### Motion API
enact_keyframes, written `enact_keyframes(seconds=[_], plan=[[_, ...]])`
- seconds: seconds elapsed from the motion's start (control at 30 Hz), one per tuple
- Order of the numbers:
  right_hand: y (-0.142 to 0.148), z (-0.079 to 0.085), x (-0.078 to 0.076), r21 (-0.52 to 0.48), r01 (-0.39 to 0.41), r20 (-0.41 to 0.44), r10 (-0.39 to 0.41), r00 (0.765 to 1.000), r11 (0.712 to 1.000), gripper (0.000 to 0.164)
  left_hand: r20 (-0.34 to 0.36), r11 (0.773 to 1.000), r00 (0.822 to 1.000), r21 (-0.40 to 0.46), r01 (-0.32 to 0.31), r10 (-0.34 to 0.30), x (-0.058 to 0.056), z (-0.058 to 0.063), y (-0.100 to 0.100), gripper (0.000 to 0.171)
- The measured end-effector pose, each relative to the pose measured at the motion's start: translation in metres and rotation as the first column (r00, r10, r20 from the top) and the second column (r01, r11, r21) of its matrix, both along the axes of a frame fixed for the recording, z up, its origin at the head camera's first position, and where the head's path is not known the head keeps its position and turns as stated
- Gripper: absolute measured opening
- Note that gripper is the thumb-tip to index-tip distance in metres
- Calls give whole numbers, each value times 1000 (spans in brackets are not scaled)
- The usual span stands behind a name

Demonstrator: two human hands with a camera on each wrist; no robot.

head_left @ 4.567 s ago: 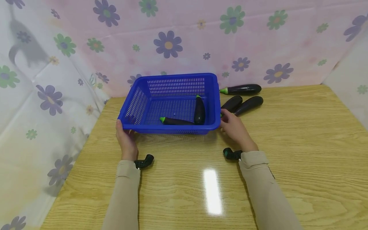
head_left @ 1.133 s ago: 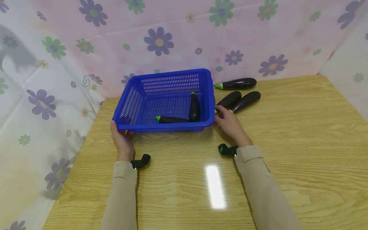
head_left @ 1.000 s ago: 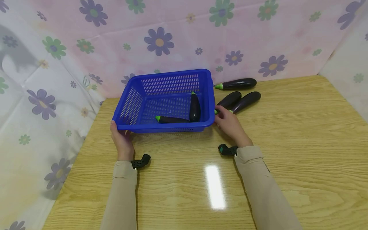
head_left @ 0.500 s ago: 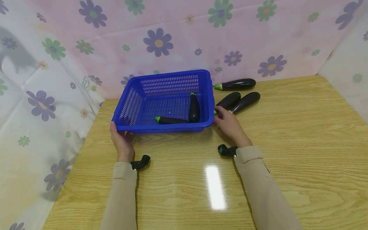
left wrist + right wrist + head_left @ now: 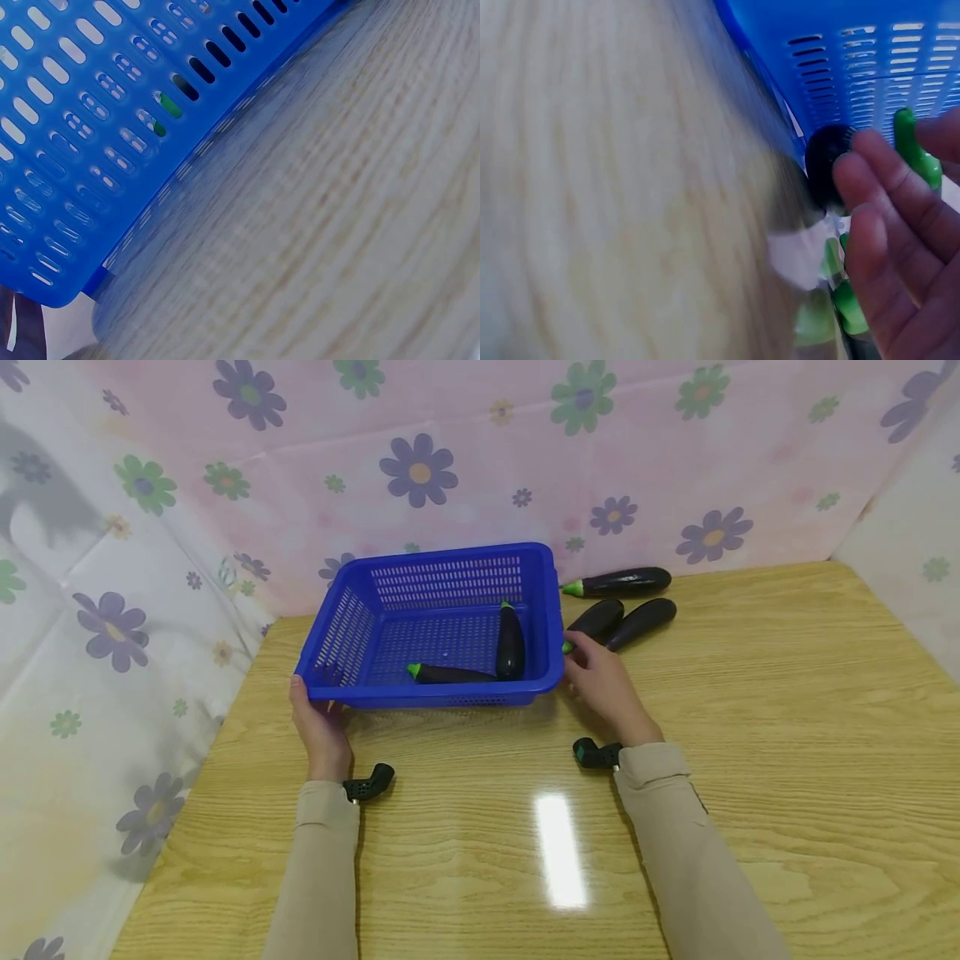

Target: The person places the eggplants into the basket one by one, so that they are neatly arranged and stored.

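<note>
A blue slotted basket (image 5: 442, 692) stands toward the back left of the wooden table. Two dark eggplants lie inside: one eggplant (image 5: 511, 647) along the right end, another eggplant (image 5: 453, 674) along the near wall. My left hand (image 5: 320, 727) grips the basket's near-left corner, thumb on the rim and fingers underneath. Beside the right wall my right hand (image 5: 604, 687) reaches among loose eggplants, a green stem (image 5: 567, 647) showing at its fingertips. In the right wrist view its fingers are parted and fairly straight, right at an eggplant's blunt black end (image 5: 826, 165).
Behind my right hand two eggplants, a nearer one (image 5: 597, 617) and a farther-right one (image 5: 643, 622), lie side by side. A further eggplant (image 5: 627, 582) lies at the table's back edge. Flowered cloth (image 5: 480, 485) hangs behind and on the left.
The basket has stayed in place with my left hand at its corner. In the last half second my right hand shifted slightly, and the two eggplants behind it moved a little toward the basket.
</note>
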State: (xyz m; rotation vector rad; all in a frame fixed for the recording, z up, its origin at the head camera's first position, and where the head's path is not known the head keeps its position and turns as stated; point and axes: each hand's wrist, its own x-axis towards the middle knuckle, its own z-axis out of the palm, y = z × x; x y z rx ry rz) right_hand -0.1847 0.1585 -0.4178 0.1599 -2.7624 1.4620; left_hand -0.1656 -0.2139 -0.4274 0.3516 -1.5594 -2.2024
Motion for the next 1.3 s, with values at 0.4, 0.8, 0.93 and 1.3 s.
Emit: enact_keyframes(seconds=[0.4,0.8,0.93,1.3], plan=[[3,3,1,0,29,-43,-29,999,1000,43,-4,1000,1000,8,-22,22,-1,-1,0,48],[4,7,2,-43,44,-46,-46,998,998,41,-7,1000,1000,3,-14,14,0,-2,0,48],[5,9,4,-67,57,-60,-61,996,996,38,0,1000,1000,5,-13,13,0,-1,0,48],[6,13,4,-100,61,-118,-73,990,993,33,-8,1000,1000,-11,1,-1,1,-1,-1,49]])
